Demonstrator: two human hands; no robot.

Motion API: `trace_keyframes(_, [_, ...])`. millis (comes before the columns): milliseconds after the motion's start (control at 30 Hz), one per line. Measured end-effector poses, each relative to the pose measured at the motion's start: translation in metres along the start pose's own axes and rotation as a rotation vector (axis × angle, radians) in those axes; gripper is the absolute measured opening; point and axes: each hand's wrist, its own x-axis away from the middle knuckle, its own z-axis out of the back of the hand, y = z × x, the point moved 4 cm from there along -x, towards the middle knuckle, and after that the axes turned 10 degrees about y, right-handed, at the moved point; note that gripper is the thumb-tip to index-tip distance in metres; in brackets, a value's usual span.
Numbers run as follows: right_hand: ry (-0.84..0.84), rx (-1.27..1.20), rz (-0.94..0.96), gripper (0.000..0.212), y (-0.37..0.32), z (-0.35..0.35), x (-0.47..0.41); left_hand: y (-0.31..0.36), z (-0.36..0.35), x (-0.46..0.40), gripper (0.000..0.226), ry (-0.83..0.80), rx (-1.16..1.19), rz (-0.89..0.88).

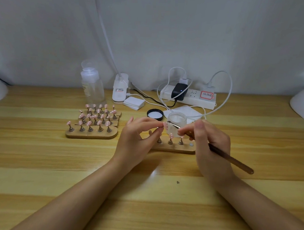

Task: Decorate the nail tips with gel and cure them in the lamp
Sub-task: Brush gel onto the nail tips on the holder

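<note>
Your left hand [139, 137] pinches a small stand carrying a pink nail tip [165, 125], lifted above the wooden holder [174, 147]. Your right hand [210, 145] grips the brush [231, 159], its metal end touching that tip. The open gel jar [176, 121] stands just behind, at twelve o'clock; its black lid [155, 114] lies at eleven o'clock.

Brightness: moderate, even, slightly cool on the grey wall [170, 27].
Light source: overhead, judging by the pale sheen on the wooden table [154, 173] between the forearms.
Shadows: soft and short under the hands and holders.
Glare: mild, only that tabletop patch.
Blur: the whole picture is soft; small nail tips [94, 116] lack detail.
Distortion: wide-angle bending at the edges, table boards curving.
</note>
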Motion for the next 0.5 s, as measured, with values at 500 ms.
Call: trace_keyframes(500, [-0.022,0.001,-0.02,0.044,-0.0011,-0.0022,0.0011,0.0012,0.0008,0.0007,0.017,0.013,0.004,0.012])
